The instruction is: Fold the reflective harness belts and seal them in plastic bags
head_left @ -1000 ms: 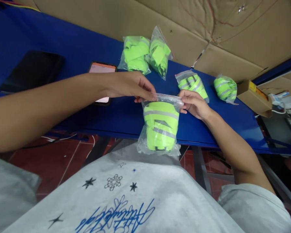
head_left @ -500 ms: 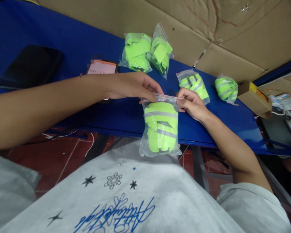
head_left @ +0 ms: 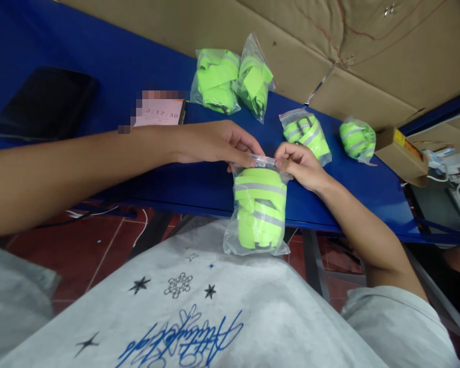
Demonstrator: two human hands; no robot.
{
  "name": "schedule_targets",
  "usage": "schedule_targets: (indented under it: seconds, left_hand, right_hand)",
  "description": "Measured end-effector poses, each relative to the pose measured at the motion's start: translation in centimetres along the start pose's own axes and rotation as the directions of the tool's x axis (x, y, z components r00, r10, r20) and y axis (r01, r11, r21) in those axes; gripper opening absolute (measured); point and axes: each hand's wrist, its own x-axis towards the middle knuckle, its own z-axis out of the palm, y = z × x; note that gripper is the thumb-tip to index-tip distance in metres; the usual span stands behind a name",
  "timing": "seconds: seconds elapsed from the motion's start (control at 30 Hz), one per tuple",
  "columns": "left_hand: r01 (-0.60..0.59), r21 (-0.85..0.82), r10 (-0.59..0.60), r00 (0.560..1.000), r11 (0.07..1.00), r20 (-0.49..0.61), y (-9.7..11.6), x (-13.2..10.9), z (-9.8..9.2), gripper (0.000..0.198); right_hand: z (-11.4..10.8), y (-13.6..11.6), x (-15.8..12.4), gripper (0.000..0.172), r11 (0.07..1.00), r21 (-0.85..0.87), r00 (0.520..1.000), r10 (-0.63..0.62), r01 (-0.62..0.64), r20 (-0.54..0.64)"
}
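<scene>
A clear zip bag (head_left: 257,209) with a rolled neon-yellow strap, striped in grey, hangs upright over the table's front edge. My left hand (head_left: 230,145) pinches the bag's top strip on its left part, thumb in front. At the right end of the same strip, my right hand (head_left: 299,163) pinches the bag between thumb and bent fingers. The two hands are close together along the zip. Just behind my right hand lies another bagged neon strap (head_left: 308,134) on the blue table (head_left: 168,189).
Two more bagged straps (head_left: 216,82) lean near the cardboard wall (head_left: 291,56), and one bag (head_left: 357,139) lies right beside a small cardboard box (head_left: 400,156). A phone (head_left: 161,113) showing a timer is partly behind my left forearm. A black case (head_left: 42,105) sits far left.
My left hand has slid a little right along the bag's top, closer to my right hand. The bag has shifted slightly right and down.
</scene>
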Motion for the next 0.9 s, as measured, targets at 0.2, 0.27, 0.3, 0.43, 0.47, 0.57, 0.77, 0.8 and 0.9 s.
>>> schedule_targets:
  seconds: [0.2,0.27,0.3,0.43,0.47,0.57,0.77,0.8,0.9]
  left_hand:
    - [0.031,-0.011,-0.031,1.000,0.999,-0.006,0.2,0.0,0.5,0.031]
    - [0.031,-0.005,-0.031,1.000,1.000,-0.004,0.1,0.1,0.6,0.031]
    - [0.027,-0.001,-0.027,1.000,1.000,-0.008,0.1,0.1,0.5,0.030]
    - [0.021,0.034,-0.021,1.000,0.999,-0.022,0.0,0.1,0.5,0.030]
    - [0.024,0.042,-0.024,1.000,0.999,-0.019,0.1,0.1,0.6,0.030]
    - [0.040,0.051,-0.039,0.999,0.998,-0.018,0.2,0.0,1.0,0.029]
    - [0.069,0.038,-0.067,0.995,0.997,-0.071,0.5,-0.1,2.0,0.024]
    - [0.064,0.043,-0.061,0.996,0.997,-0.069,0.5,-0.1,2.0,0.024]
    - [0.065,0.054,-0.063,0.997,0.996,-0.046,0.5,-0.1,1.7,0.025]
  right_hand:
    - [0.3,-0.5,0.0,0.041,1.000,0.013,0.998,0.009,-0.010,0.061]
    - [0.2,-0.7,0.0,0.043,1.000,0.015,0.998,0.017,-0.018,0.057]
    - [0.2,-0.8,0.0,0.044,1.000,0.015,0.999,0.020,-0.021,0.048]
    - [0.0,-1.6,-0.2,0.042,0.998,0.016,0.993,0.058,-0.060,0.106]
    - [0.0,-1.9,-0.2,0.042,0.997,0.013,0.986,0.070,-0.073,0.149]
    - [0.4,-2.5,-0.3,0.043,0.998,-0.017,0.969,0.058,-0.055,0.239]
    - [1.6,-2.1,-0.2,0.048,0.997,-0.047,0.986,-0.050,0.058,0.157]
    - [1.7,-2.0,-0.2,0.048,0.996,-0.047,0.987,-0.063,0.071,0.149]
    - [1.6,-1.9,-0.2,0.048,0.996,-0.036,0.990,-0.080,0.085,0.117]
